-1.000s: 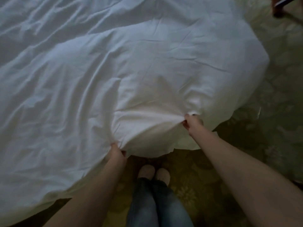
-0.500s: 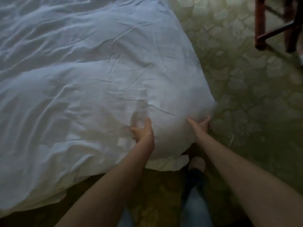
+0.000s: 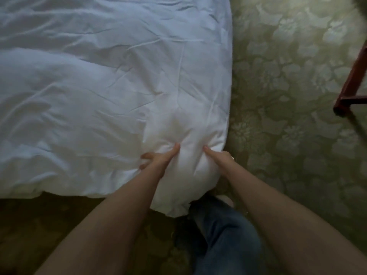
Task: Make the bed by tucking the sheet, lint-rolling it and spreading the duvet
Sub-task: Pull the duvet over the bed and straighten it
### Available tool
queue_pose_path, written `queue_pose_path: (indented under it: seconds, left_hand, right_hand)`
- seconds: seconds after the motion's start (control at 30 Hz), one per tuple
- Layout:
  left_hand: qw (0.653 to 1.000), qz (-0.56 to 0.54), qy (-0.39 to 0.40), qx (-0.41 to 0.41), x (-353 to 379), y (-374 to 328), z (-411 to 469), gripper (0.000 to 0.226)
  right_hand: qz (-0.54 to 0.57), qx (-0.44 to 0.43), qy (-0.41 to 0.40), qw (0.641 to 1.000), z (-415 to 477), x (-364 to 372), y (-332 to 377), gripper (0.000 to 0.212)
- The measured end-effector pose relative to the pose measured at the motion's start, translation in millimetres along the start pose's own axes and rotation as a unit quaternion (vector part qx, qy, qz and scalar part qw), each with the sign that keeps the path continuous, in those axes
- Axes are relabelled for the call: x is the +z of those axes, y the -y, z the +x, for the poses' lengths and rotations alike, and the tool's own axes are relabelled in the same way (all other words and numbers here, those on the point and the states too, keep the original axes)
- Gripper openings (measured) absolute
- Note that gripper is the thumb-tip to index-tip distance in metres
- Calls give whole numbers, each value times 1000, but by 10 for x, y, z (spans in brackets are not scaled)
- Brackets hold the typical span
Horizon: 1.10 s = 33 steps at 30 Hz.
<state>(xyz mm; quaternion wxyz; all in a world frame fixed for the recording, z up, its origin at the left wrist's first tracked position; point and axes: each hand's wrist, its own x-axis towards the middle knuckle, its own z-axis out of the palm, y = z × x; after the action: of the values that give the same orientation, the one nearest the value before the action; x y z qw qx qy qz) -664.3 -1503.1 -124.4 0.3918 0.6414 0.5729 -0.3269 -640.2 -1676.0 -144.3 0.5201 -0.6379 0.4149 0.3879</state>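
A white, wrinkled duvet (image 3: 103,92) covers the bed and fills the left and middle of the head view. Its near right corner bulges and hangs over the bed's edge toward my legs. My left hand (image 3: 158,158) grips the corner from the left, thumb pressed into the fabric and fingers curled into a fold. My right hand (image 3: 219,156) grips the same corner from the right, its fingers wrapped around the edge and mostly hidden. The sheet underneath is hidden.
Green floral carpet (image 3: 294,96) lies to the right of the bed and under me. A dark red wooden furniture leg (image 3: 351,84) stands at the right edge. My jeans-clad leg (image 3: 228,231) is just below the duvet corner.
Both hands have come together at the duvet's corner; the left moved right from the duvet's lower edge. The corner now sits squarer on the bed, and my view has shifted right.
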Motion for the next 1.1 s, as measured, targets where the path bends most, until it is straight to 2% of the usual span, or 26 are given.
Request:
queue_pose_path:
  seconds: [0.07, 0.13, 0.17, 0.23, 0.3, 0.4, 0.47, 0.53, 0.57, 0.6, 0.67, 0.7, 0.73, 0.8, 0.83, 0.87, 0.9, 0.97, 1.03, 1.1]
  left_hand:
    - [998, -16, -44, -44, 148, -85, -67, 136]
    - [993, -39, -84, -71, 326, -170, 45, 140]
    - [989, -51, -106, -84, 391, -189, 124, 142]
    - [984, -51, -145, -95, 451, -292, 212, 143]
    - [983, -46, -137, -116, 495, -305, 260, 141]
    - [981, -45, -146, -116, 493, -263, 153, 135]
    - [973, -71, -202, -89, 559, -237, 59, 119]
    - [948, -134, -276, -80, 759, -221, -208, 94]
    - [926, -201, -296, -117, 876, -250, -373, 88]
    - [893, -294, -284, -188, 1003, -292, -522, 88]
    - [783, -467, -213, -351, 1169, -428, -778, 102]
    - [718, -551, -165, -393, 1204, -504, -866, 108]
    - [640, -640, -126, -405, 1215, -583, -904, 109]
    - [481, -787, -65, -379, 1180, -762, -895, 96]
    - [442, -816, -53, -368, 1216, -848, -841, 92]
    - [429, -827, -65, -357, 1393, -887, -725, 94]
    - [434, -821, -77, -364, 1581, -942, -530, 97]
    - [405, -806, -103, -420, 1700, -1196, -329, 101]
    - [420, -814, -157, -369, 1271, -1557, -901, 82]
    - [460, -828, -162, -277, 871, -1974, -1430, 54]
  right_hand:
    - [6, 30, 37, 999, 57, -43, 77, 113]
    - [-15, 44, 52, 998, 280, -142, 41, 142]
    - [-25, 42, 61, 997, 376, -185, 29, 148]
    - [-35, 40, 75, 996, 405, -209, 137, 141]
    - [-65, 59, 85, 993, 493, -177, 354, 125]
    - [-85, 87, 48, 991, 460, -58, 680, 130]
    - [-134, 29, 23, 990, 393, -19, 923, 107]
    - [-177, 26, -21, 984, 391, -41, 1009, 90]
    - [-189, 23, -30, 981, 392, -76, 1015, 88]
    - [-203, 17, -26, 979, 315, -87, 1045, 88]
    - [-212, 32, 18, 977, 297, -141, 1071, 98]
    - [-213, 48, 54, 974, 364, -192, 1059, 103]
    - [-208, 59, 83, 973, 503, -262, 1043, 107]
    - [-214, 70, 108, 968, 546, -332, 1114, 114]
    - [-222, 59, 124, 965, 378, -314, 1213, 106]
    - [-231, 46, 140, 962, 238, -305, 1320, 88]
    - [-238, 33, 156, 958, 161, -312, 1410, 67]
    - [-259, 11, 185, 948, 30, -343, 1617, 45]
    - [-276, -3, 191, 942, -121, -397, 1948, 38]
    - [-265, -25, 205, 942, -234, -452, 2414, 36]
